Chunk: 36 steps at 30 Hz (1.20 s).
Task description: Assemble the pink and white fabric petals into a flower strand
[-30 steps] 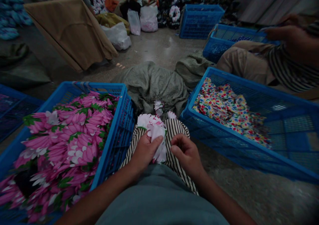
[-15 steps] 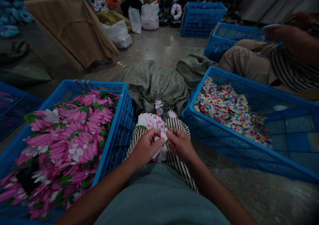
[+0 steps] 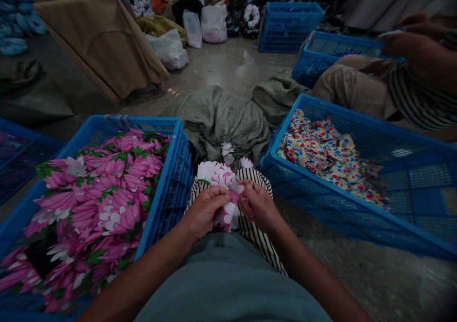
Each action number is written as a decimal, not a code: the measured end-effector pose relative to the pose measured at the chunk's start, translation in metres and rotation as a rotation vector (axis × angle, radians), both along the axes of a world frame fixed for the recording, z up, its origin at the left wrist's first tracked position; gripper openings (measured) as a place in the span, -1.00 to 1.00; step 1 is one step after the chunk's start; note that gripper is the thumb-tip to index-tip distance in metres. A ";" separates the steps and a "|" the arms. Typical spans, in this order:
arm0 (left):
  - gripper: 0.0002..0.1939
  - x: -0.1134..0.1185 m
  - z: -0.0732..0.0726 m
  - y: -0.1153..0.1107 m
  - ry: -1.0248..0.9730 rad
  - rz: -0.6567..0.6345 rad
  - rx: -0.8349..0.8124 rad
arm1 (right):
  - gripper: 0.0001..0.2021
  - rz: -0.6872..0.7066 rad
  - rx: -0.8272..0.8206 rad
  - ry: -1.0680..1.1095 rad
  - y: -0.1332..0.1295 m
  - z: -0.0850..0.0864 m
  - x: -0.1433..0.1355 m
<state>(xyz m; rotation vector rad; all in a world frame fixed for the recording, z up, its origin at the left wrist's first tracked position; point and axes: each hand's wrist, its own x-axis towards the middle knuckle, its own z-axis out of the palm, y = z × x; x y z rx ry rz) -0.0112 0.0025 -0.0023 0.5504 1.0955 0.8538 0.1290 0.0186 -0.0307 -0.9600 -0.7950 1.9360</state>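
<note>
- Left hand (image 3: 207, 211): closed in a pinch, thumb and fingers gripping the left side of a pink-and-white fabric piece (image 3: 231, 211).
- Right hand (image 3: 259, 206): closed in a pinch at the upper right edge of the same piece, which lies between the two hands, above the lap.
- Petal-edged cloth (image 3: 214, 172): just beyond the left hand, over striped trousers (image 3: 253, 175).
- Left crate (image 3: 146, 227), blue: to the left of the left hand, heaped with pink petal pieces (image 3: 116, 212) marked with green and white.
- Right crate (image 3: 342, 193), blue: to the right of and beyond the right hand, partly filled with multicoloured cloth (image 3: 324, 151).
- Grey-green sack (image 3: 221, 115): beyond both hands, between the crates.
- Seated person (image 3: 353, 89): beyond the right crate, far right of the right hand.
</note>
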 end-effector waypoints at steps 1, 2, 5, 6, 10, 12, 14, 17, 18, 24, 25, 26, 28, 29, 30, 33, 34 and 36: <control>-0.89 0.001 -0.001 0.000 0.081 0.013 0.069 | -0.69 -0.013 0.011 -0.007 -0.002 0.000 -0.001; -0.90 0.002 -0.002 -0.001 0.177 0.027 0.154 | -0.65 -0.033 0.025 -0.029 -0.004 -0.001 -0.004; -0.91 0.006 -0.005 -0.002 0.352 0.077 0.326 | -0.60 -0.125 0.040 -0.119 -0.008 -0.001 -0.012; -0.93 0.007 -0.006 -0.002 0.305 0.114 0.299 | -0.64 -0.148 0.011 -0.128 -0.008 -0.002 -0.014; -0.92 0.007 -0.009 0.000 -0.093 0.301 0.010 | -0.74 -0.210 -0.185 -0.054 -0.007 -0.008 -0.014; -0.88 0.006 -0.009 0.001 -0.169 0.350 -0.040 | -0.73 -0.240 -0.205 -0.003 -0.006 -0.011 -0.010; -0.85 0.005 -0.010 0.000 -0.192 0.366 -0.041 | -0.74 -0.248 -0.183 0.025 -0.005 -0.014 -0.008; -0.78 0.008 -0.012 -0.004 -0.145 0.324 0.002 | -0.75 -0.223 -0.128 -0.006 -0.006 -0.016 -0.009; -0.73 0.009 -0.014 -0.005 -0.091 0.300 0.032 | -0.75 -0.206 -0.106 -0.028 -0.007 -0.016 -0.010; -0.80 0.008 -0.030 -0.001 -0.094 0.328 -0.011 | -0.74 -0.111 -0.049 -0.022 -0.011 -0.009 -0.009; -0.82 0.007 -0.031 0.000 -0.119 0.329 -0.027 | -0.74 -0.082 -0.071 0.046 -0.011 -0.007 -0.006; -0.84 0.005 -0.031 0.002 -0.140 0.325 -0.041 | -0.74 -0.048 -0.103 0.125 -0.012 -0.006 -0.003; -0.86 0.002 -0.026 0.005 -0.199 0.308 -0.081 | -0.75 0.000 -0.191 0.272 -0.012 -0.005 0.004; -0.88 0.001 -0.022 0.006 -0.229 0.293 -0.103 | -0.75 0.003 -0.236 0.328 -0.012 -0.007 0.006; -0.89 -0.001 -0.017 0.007 -0.254 0.276 -0.122 | -0.74 -0.005 -0.276 0.368 -0.012 -0.009 0.008; -0.87 -0.002 -0.001 0.008 -0.371 0.179 -0.197 | -0.74 -0.010 -0.347 0.417 -0.013 -0.017 0.008; -0.81 -0.002 0.003 0.008 -0.428 0.138 -0.222 | -0.74 0.001 -0.360 0.419 -0.013 -0.018 0.006; -0.70 -0.002 0.007 0.007 -0.532 0.087 -0.252 | -0.73 0.024 -0.379 0.416 -0.014 -0.019 0.003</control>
